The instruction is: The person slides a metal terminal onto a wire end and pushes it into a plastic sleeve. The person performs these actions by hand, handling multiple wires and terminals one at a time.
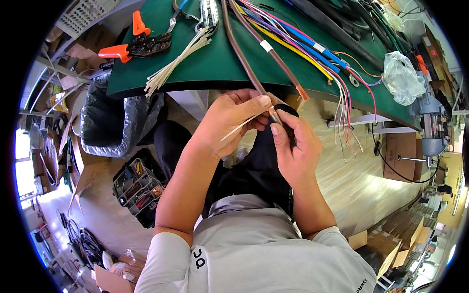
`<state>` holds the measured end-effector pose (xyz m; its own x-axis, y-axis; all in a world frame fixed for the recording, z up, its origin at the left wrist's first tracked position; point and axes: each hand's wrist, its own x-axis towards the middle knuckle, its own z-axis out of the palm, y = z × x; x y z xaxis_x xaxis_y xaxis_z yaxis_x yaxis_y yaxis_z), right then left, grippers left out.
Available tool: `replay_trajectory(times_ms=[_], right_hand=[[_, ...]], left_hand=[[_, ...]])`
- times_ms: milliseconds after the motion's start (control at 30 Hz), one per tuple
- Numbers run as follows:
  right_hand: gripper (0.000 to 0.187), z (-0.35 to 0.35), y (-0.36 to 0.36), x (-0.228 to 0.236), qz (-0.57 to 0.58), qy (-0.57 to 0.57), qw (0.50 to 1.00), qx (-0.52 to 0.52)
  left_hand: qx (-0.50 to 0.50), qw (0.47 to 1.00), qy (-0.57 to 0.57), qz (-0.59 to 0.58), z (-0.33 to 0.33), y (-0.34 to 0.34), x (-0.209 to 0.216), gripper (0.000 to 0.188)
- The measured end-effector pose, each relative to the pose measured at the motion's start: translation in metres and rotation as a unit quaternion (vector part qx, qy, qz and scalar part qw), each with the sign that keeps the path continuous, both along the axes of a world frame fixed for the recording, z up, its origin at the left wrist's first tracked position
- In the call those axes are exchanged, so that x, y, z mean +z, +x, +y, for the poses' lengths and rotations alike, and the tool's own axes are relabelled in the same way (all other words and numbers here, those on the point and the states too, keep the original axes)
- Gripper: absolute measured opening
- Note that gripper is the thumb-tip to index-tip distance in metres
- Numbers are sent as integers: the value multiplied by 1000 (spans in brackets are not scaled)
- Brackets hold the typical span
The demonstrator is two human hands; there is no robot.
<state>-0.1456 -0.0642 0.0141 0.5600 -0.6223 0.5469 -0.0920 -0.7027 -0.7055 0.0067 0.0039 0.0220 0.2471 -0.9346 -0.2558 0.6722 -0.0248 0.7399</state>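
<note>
I see the left hand (234, 113) pinching a brown cable (244, 58) just behind its bare copper end (272, 111), likely to steady the limp tip; a thin white strip (235, 130) juts from the same hand. The right hand (299, 142) grips a dark, narrow piece (275, 117) at the copper, too covered for me to identify. Behind, the green tabletop (210, 66) probably bears the cable's weight; a second brown cable (284, 70) lies beside it, bare tip at the edge.
</note>
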Motion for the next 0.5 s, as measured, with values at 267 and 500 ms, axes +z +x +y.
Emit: replay_trajectory(times_ms=[267,500], right_hand=[[25,1,-2,-10,-17,65,998,4],[24,3,-1,-14,-35,104,994,-2]], left_hand=[[-3,1000,3,-14,-1,0,0,32],[-10,1000,1,-26,-2,1,1,30]])
